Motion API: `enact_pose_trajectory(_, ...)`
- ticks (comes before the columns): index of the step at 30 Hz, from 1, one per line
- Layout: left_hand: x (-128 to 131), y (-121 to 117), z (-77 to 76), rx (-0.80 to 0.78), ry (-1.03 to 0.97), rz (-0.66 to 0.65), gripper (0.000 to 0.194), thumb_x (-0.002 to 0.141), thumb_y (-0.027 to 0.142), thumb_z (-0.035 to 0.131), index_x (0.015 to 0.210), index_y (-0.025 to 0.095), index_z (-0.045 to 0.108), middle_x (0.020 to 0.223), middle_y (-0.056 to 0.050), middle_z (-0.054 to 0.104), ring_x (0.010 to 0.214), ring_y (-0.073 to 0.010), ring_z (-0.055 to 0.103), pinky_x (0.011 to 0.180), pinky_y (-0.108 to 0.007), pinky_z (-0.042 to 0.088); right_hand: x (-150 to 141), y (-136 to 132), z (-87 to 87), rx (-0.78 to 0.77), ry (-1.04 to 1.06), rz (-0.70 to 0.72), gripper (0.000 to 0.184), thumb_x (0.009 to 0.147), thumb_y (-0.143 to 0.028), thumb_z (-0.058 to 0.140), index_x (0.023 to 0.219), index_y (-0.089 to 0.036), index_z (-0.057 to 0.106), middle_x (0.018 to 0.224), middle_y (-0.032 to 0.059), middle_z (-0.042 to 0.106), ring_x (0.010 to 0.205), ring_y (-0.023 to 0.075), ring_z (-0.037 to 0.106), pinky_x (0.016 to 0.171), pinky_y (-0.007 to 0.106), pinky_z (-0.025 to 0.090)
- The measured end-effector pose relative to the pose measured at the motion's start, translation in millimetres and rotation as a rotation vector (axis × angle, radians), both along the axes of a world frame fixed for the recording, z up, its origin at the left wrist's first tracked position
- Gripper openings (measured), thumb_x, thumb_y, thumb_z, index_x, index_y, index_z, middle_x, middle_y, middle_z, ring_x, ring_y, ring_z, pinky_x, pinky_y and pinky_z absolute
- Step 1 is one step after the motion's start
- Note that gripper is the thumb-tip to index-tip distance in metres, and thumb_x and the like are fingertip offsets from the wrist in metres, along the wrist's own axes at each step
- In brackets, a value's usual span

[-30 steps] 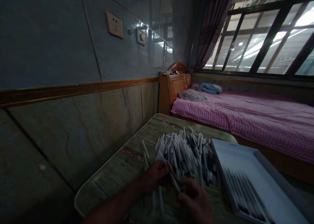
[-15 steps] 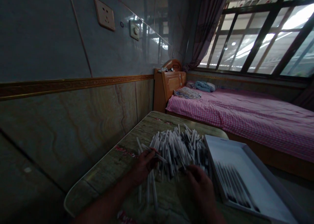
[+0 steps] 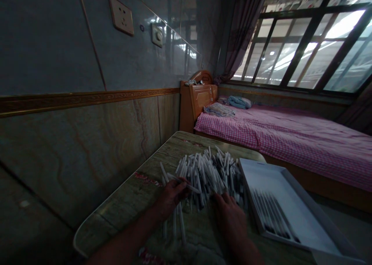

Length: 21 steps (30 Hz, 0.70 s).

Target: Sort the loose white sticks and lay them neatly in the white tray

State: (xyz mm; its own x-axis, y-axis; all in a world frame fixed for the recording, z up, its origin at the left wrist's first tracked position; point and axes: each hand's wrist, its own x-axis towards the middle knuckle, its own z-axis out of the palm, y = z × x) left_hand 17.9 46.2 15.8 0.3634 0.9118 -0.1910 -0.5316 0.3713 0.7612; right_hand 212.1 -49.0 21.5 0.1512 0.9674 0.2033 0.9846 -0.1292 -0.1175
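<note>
In the head view, the left hand [image 3: 174, 193] pinches a slim white pen-like tube [image 3: 193, 189], fingers closed around its middle and covering that part. The right hand [image 3: 231, 214] has its fingertips at the near edge of a heap of similar tubes [image 3: 203, 170] on the worktop [image 3: 116, 214]; whether those fingers grip anything cannot be told. Loose tubes [image 3: 181, 222] pass partly hidden beneath the left hand. In the white tray [image 3: 302, 207], a row of dark-ended tubes [image 3: 273, 214] is blurred. The frame's bottom cuts off both forearms.

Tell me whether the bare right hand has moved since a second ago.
Yes: against the shallow white rectangular tray, the right hand has moved forward, to the near edge of the heap of slim whitish sticks.
</note>
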Motion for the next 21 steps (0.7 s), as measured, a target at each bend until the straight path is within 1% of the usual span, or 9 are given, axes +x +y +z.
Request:
enact_pose_trajectory(3, 2, -2, 0.3, -0.008, 0.023, -0.007, 0.036, 0.054, 0.028, 0.086, 0.079, 0.015, 0.063, 0.073, -0.001, 0.07, 0.065, -0.0139, 0.067, 0.055, -0.021, 0.05, 3, 1, -1.9, -0.044, -0.011, -0.018, 0.029, 0.089, -0.019, 0.044, 0.108, -0.028, 0.064, 0.099, 0.0044, 0.064, 0.092, 0.0195, 0.061, 0.064, 0.025, 0.039)
enact_pose_trajectory(6, 4, -2, -0.7, 0.007, 0.04, -0.031, 0.037, 0.054, 0.03, 0.086, 0.078, 0.015, 0.063, 0.073, -0.001, 0.069, 0.065, -0.0142, 0.066, 0.059, -0.023, 0.051, 4, 2, -5.3, -0.048, -0.009, -0.028, 0.027, 0.089, -0.019, 0.044, 0.104, -0.027, 0.064, 0.099, 0.0046, 0.064, 0.091, 0.0193, 0.06, 0.063, 0.025, 0.039)
enact_pose_trajectory(9, 6, -2, -3.2, 0.045, 0.055, -0.045, 0.035, 0.059, 0.031, 0.083, 0.081, 0.015, 0.061, 0.076, -0.002, 0.07, 0.067, -0.0151, 0.067, 0.06, -0.024, 0.051, 5, 1, -9.6, 0.006, 0.035, -0.019, 0.024, 0.089, -0.021, 0.044, 0.097, -0.026, 0.066, 0.097, 0.0057, 0.064, 0.086, 0.0195, 0.061, 0.06, 0.025, 0.038)
enact_pose_trajectory(11, 7, -3, -3.6, 0.086, 0.072, -0.056, 0.033, 0.064, 0.034, 0.079, 0.083, 0.015, 0.06, 0.079, -0.004, 0.07, 0.067, -0.016, 0.067, 0.057, -0.024, 0.05, 5, 1, -10.8, 0.061, 0.119, -0.005, 0.023, 0.089, -0.024, 0.043, 0.093, -0.025, 0.066, 0.094, 0.0063, 0.064, 0.081, 0.0201, 0.061, 0.059, 0.026, 0.038)
enact_pose_trajectory(13, 8, -6, -2.2, 0.12, 0.076, -0.106, 0.032, 0.07, 0.04, 0.073, 0.084, 0.016, 0.057, 0.078, -0.005, 0.07, 0.066, -0.0174, 0.067, 0.054, -0.025, 0.049, 5, 1, -9.4, 0.126, 0.286, 0.036, 0.025, 0.09, -0.029, 0.042, 0.092, -0.025, 0.067, 0.093, 0.0064, 0.065, 0.079, 0.0203, 0.061, 0.062, 0.028, 0.04)
enact_pose_trajectory(14, 8, -8, -0.9, 0.126, 0.072, -0.147, 0.032, 0.073, 0.043, 0.07, 0.084, 0.016, 0.056, 0.076, -0.005, 0.07, 0.065, -0.0181, 0.067, 0.052, -0.025, 0.048, 4, 1, -7.7, 0.16, 0.405, 0.058, 0.026, 0.09, -0.032, 0.042, 0.093, -0.024, 0.067, 0.094, 0.0063, 0.065, 0.08, 0.0204, 0.061, 0.065, 0.028, 0.042)
enact_pose_trajectory(17, 8, -17, 3.4, 0.115, 0.036, -0.301, 0.032, 0.08, 0.049, 0.06, 0.081, 0.018, 0.052, 0.068, -0.004, 0.067, 0.059, -0.0185, 0.066, 0.045, -0.023, 0.044, 0, 3, 0.2, 0.219, 0.839, 0.089, 0.031, 0.088, -0.044, 0.046, 0.095, -0.022, 0.066, 0.093, 0.0058, 0.067, 0.085, 0.0214, 0.061, 0.073, 0.029, 0.044)
enact_pose_trajectory(19, 7, -24, 5.6, 0.109, 0.011, -0.395, 0.031, 0.083, 0.049, 0.055, 0.08, 0.018, 0.052, 0.062, -0.001, 0.064, 0.052, -0.0165, 0.064, 0.042, -0.022, 0.041, -5, 3, 5.5, 0.2, 1.102, 0.06, 0.038, 0.084, -0.052, 0.05, 0.097, -0.02, 0.066, 0.085, 0.004, 0.066, 0.08, 0.0205, 0.059, 0.069, 0.028, 0.044)
enact_pose_trajectory(21, 6, -32, 7.0, 0.1, 0.003, -0.535, 0.032, 0.084, 0.049, 0.052, 0.079, 0.018, 0.053, 0.056, 0.0, 0.061, 0.046, -0.0151, 0.06, 0.042, -0.022, 0.041, -11, 3, 8.9, 0.133, 1.318, 0.036, 0.046, 0.082, -0.059, 0.051, 0.1, -0.019, 0.064, 0.072, 0.0003, 0.06, 0.066, 0.0164, 0.054, 0.058, 0.025, 0.041)
